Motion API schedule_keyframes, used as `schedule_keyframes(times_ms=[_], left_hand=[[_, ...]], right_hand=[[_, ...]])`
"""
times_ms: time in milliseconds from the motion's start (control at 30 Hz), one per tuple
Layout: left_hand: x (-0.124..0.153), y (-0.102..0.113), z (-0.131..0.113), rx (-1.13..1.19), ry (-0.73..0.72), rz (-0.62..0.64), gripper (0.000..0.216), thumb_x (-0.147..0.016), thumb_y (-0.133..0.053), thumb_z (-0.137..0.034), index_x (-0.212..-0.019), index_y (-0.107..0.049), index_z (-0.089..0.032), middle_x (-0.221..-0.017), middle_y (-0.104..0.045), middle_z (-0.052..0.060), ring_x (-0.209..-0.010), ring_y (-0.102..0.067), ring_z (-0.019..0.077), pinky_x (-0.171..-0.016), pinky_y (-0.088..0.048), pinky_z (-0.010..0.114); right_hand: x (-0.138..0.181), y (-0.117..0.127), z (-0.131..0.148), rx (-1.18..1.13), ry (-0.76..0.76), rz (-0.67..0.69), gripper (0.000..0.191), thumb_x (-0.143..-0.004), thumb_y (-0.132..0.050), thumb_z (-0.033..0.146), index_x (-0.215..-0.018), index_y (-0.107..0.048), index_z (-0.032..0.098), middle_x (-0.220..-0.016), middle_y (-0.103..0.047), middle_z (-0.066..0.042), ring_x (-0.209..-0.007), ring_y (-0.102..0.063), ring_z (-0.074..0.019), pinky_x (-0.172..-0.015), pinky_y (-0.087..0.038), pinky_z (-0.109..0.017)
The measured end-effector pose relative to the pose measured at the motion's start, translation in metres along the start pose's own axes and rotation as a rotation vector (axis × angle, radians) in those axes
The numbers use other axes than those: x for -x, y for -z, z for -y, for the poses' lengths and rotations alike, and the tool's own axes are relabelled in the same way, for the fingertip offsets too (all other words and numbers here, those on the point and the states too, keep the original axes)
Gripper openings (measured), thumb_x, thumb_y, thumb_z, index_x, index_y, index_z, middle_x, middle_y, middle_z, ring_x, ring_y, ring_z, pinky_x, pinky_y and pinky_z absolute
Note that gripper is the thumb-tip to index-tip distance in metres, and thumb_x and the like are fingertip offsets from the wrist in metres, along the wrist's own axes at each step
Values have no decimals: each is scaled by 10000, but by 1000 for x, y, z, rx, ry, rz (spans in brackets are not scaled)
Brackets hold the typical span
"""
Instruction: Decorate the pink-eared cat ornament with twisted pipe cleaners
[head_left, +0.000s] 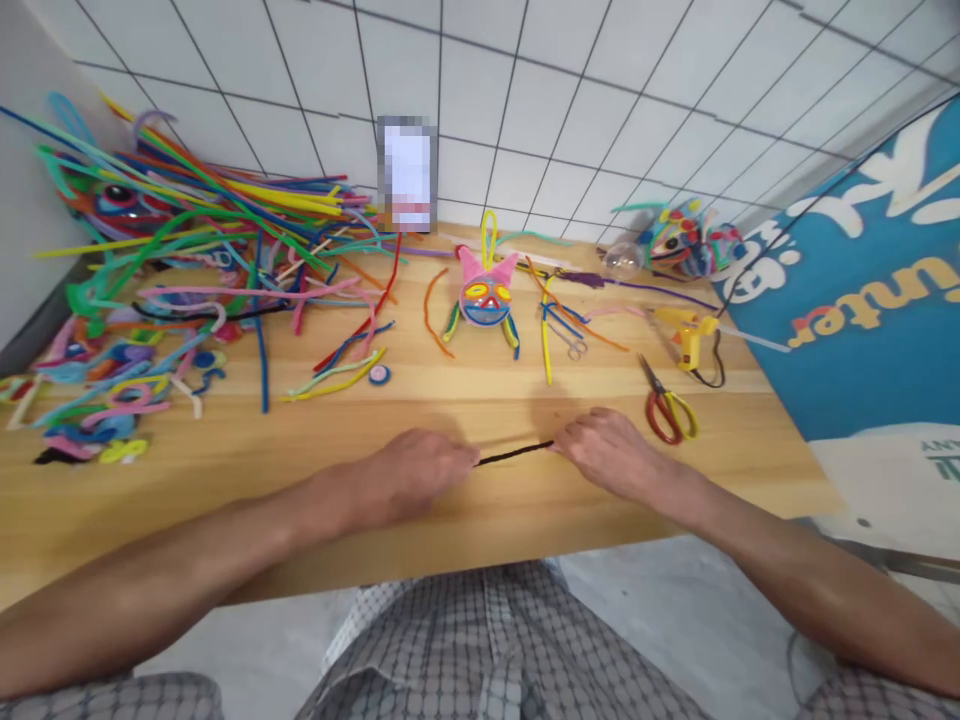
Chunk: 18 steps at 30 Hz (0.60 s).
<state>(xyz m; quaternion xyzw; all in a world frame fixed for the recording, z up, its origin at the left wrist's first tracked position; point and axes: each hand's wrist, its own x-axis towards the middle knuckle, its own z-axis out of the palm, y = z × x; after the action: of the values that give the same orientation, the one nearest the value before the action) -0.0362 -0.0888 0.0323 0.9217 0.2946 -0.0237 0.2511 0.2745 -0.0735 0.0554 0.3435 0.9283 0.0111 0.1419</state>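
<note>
A black pipe cleaner (515, 454) is stretched between my two hands, just above the front part of the wooden table (480, 400). My left hand (424, 468) is closed on one end of it, and my right hand (607, 448) grips the other end. The stretch between them is nearly straight, rising slightly to the right. Behind my hands lies a small figure (486, 300) with pink ears, a yellow loop on top and dangling pipe cleaner legs. Scissors (669, 405) with red and yellow handles rest beyond my right hand.
A heap of coloured pipe cleaners (247, 215) covers the back left. A phone (407, 175) leans on the tiled wall. At right are a yellow glue gun (691, 338) and a colourful fish-like figure (675, 240). Small tweezers-like scissors (574, 348) lie near the middle.
</note>
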Motion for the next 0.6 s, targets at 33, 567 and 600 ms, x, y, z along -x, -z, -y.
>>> schedule_keyframes(times_ms=[33,567,600], left_hand=[[0,0,-2,-10,-1,5,222,-972,-478,-75,-1016,-670,-178,-909,-761,77,-796,-700,224,-655,-431,297],[-13,-3,2,-64,55,-228,234,-1032,-547,-192,-1206,-701,-171,-1000,-768,105,-893,-715,240,-724,-511,309],[-9,-1,3,-81,77,-235,218,-1033,-571,-227,-1196,-701,-167,-995,-768,114,-889,-713,245,-731,-519,318]], right_hand=[[2,2,-1,13,13,-11,207,-962,-613,59,-820,-728,158,-716,-750,-64,-645,-667,-202,-642,-318,-345],[22,-16,-59,82,116,-486,292,-1036,-512,189,-860,-743,215,-798,-756,-114,-760,-723,-259,-764,-536,-381],[23,-23,-67,65,93,-513,304,-1023,-490,177,-888,-759,222,-814,-766,-129,-759,-731,-275,-739,-553,-399]])
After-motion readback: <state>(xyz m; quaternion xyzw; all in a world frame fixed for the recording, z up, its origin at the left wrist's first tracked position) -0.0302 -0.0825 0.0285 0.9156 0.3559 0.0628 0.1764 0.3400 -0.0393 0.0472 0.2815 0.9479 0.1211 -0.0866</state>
